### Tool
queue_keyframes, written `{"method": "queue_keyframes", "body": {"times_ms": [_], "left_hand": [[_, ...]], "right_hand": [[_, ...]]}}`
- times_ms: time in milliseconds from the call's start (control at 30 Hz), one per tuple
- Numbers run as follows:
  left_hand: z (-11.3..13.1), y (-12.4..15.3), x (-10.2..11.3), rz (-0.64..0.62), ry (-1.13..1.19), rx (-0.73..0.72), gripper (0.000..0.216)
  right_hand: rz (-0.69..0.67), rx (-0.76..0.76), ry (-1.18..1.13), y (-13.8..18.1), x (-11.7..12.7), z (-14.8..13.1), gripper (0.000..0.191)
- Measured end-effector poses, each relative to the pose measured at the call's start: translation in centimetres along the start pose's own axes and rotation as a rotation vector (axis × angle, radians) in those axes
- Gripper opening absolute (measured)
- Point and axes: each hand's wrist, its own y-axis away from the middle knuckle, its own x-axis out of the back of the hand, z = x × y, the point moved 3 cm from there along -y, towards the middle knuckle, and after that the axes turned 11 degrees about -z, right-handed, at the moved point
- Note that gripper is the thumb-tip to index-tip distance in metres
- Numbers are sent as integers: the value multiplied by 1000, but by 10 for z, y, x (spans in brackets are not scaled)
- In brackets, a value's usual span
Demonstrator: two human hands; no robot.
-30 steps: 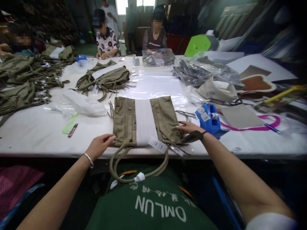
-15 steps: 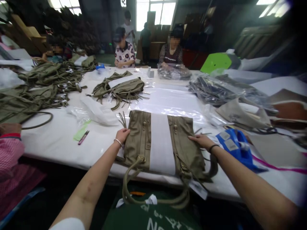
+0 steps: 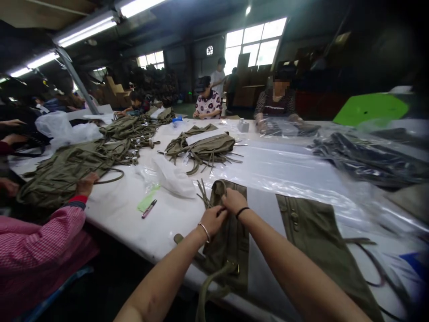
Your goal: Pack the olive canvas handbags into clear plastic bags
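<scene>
An olive-green handbag (image 3: 310,226) lies flat on the table before me, with a white paper band (image 3: 263,232) across its middle. My left hand (image 3: 213,222) is closed on the bag's left side edge. Just above it, close by, my right hand (image 3: 234,202) pinches the upper part of that same side; its fingertips are partly hidden. Thin olive cords (image 3: 203,193) stick out beyond this edge. One bag handle (image 3: 211,284) hangs over the table's near edge. My right forearm crosses over the paper band.
Several more olive bags (image 3: 73,165) are heaped at the left, where a co-worker's hand (image 3: 87,184) rests. Another banded bag (image 3: 214,145) lies farther in. A pen (image 3: 149,209) and plastic wrap (image 3: 170,176) lie left of centre. Wrapped dark bags (image 3: 362,154) are at the right.
My right hand has left the bag's right side and come across to the left side, beside my left hand. The view has swung left. The neighbouring co-worker's hand shows farther over the heap.
</scene>
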Motion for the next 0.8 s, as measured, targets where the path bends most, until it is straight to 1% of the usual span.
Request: {"method": "queue_keyframes", "body": {"times_ms": [33,100,133,167,233,300,367,433,533,633,700,767,800], "left_hand": [[-7,0,11,27,45,31,34],[-24,-4,34,115,98,121,34],[-32,-9,42,139,108,163,30],[-39,-15,46,132,121,191,27],[-48,-30,41,53,175,223,28],[-51,-43,28,-34,236,236,37],[-51,-49,17,-75,261,237,42],[-52,-48,13,-55,227,249,41],[-51,-41,19,19,97,294,31],[-41,-37,26,73,-37,325,34],[-28,-40,27,101,-163,283,33],[-14,-47,23,111,-240,178,35],[-8,-52,18,101,-234,122,38]], "right_hand": [[6,16,8,-2,0,5,26],[16,64,-11,2,4,19,26],[26,83,-34,7,8,25,27],[39,93,-64,12,11,30,27],[73,102,-133,21,16,36,27],[98,107,-206,24,16,38,26],[103,101,-271,23,13,42,25],[115,73,-287,20,7,50,25],[120,-2,-211,17,-2,59,23],[92,-37,-150,14,-6,58,26],[112,-25,-131,15,-6,51,30],[150,-1,-119,16,-6,42,31],[169,12,-116,18,-7,38,30]]}}
